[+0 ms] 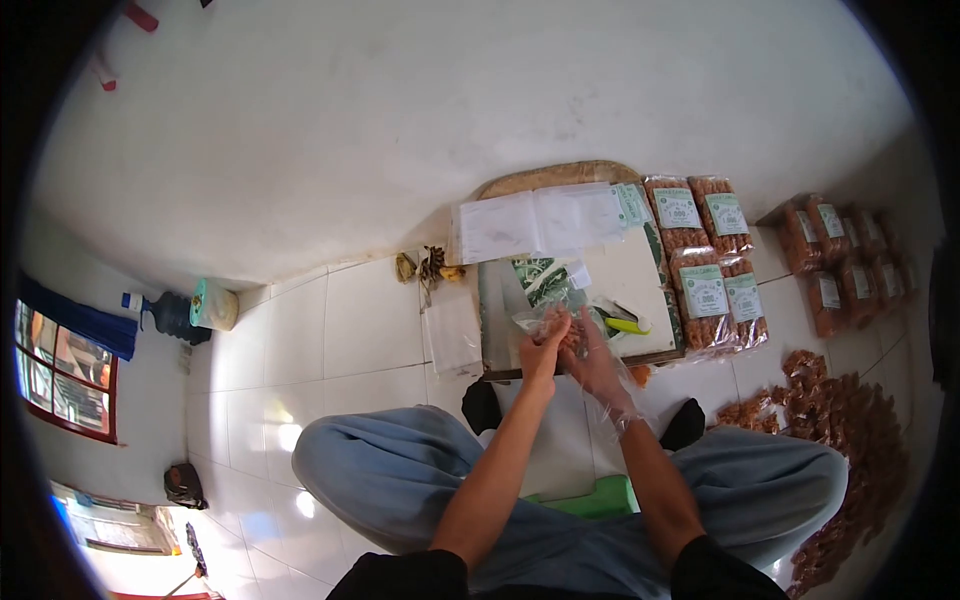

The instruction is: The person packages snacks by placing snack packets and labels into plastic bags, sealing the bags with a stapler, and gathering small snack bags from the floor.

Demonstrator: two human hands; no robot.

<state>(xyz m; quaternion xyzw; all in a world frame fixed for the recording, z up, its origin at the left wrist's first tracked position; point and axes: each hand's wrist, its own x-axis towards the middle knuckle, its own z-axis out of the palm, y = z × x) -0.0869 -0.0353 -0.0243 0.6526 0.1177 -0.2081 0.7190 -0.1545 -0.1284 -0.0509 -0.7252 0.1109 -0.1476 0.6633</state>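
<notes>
My left hand (544, 352) is closed at the mouth of a clear plastic bag (528, 282), which lies over a leafy green-and-white patterned surface. Clear, loose plastic like a thin glove (622, 408) covers my right hand (592, 362) down to the wrist. Both hands are close together over the near edge of a low board (640, 275). Some brown stuff shows by the fingers, too small to make out. Beside my right hand lies a yellow-green handled cutter or knife (628, 325). My right fingers are partly hidden by plastic.
Flat clear bags (535, 222) and green labels (630, 205) lie at the board's far side. Labelled packs of brown snack (703, 300) stand to the right, more packs (830, 235) beyond. A brown heap (850, 430) lies right of my knee. A green stool (590, 498) is beneath me.
</notes>
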